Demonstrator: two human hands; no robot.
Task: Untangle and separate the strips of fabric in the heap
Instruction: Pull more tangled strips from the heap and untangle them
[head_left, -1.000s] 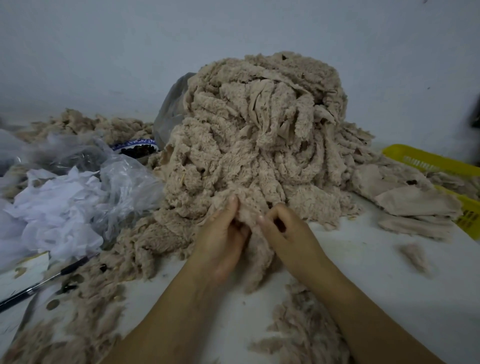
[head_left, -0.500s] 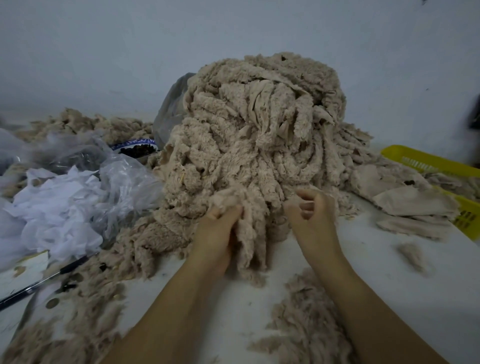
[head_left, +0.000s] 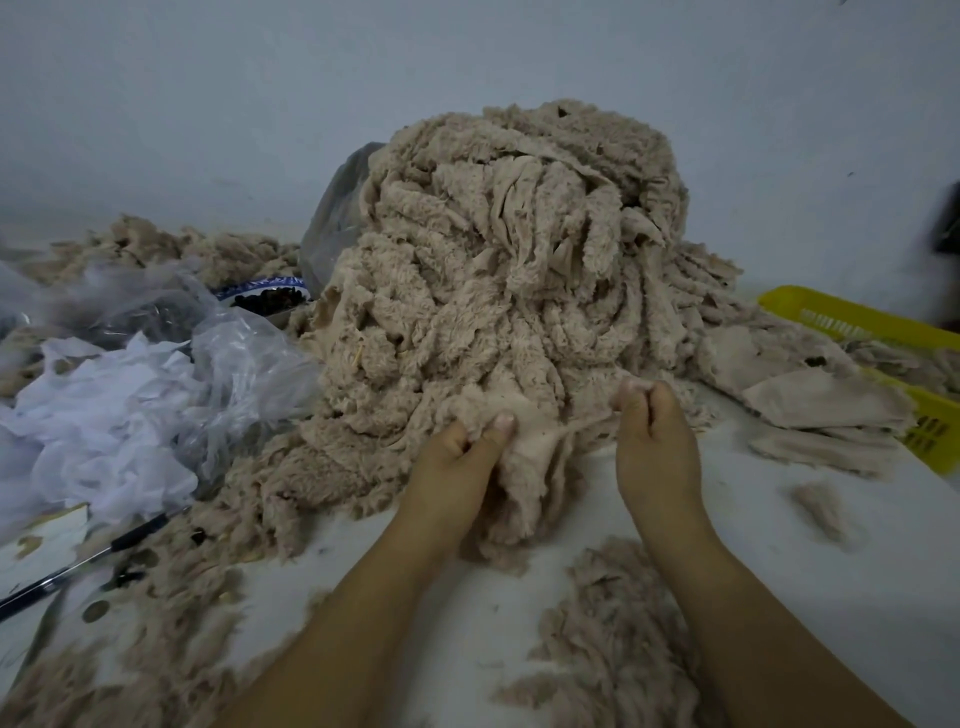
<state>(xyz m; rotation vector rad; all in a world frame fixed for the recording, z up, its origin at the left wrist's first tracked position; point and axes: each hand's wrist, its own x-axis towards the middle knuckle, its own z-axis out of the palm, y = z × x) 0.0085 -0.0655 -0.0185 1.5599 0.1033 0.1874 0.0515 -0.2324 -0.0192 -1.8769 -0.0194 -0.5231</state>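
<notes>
At the near foot of the heap (head_left: 509, 270), both hands work one piece of cloth. The heap is a tall mound of beige, fleecy strips with a shaggy pile on one face and a smooth woven backing on the other. Most strips run from its crown down towards the table (head_left: 779, 545), fanning outwards.

The left hand (head_left: 452, 467) pinches a strip (head_left: 540, 447) between thumb and curled fingers, and the right hand (head_left: 654, 441) pinches the same strip near its other end. It is stretched side to side between them, smooth face up, with its slack drooping towards the person. It seems to be still caught in the heap behind, though the join is hard to see.

Loose fluff (head_left: 613, 649) lies on the white tabletop. A yellow slotted basket (head_left: 841, 317) sits to the right, with crumpled clear plastic (head_left: 244, 364), white tissue (head_left: 104, 426) and a dark pen (head_left: 78, 566) to the left. A plain pale wall (head_left: 208, 104) stands behind.
</notes>
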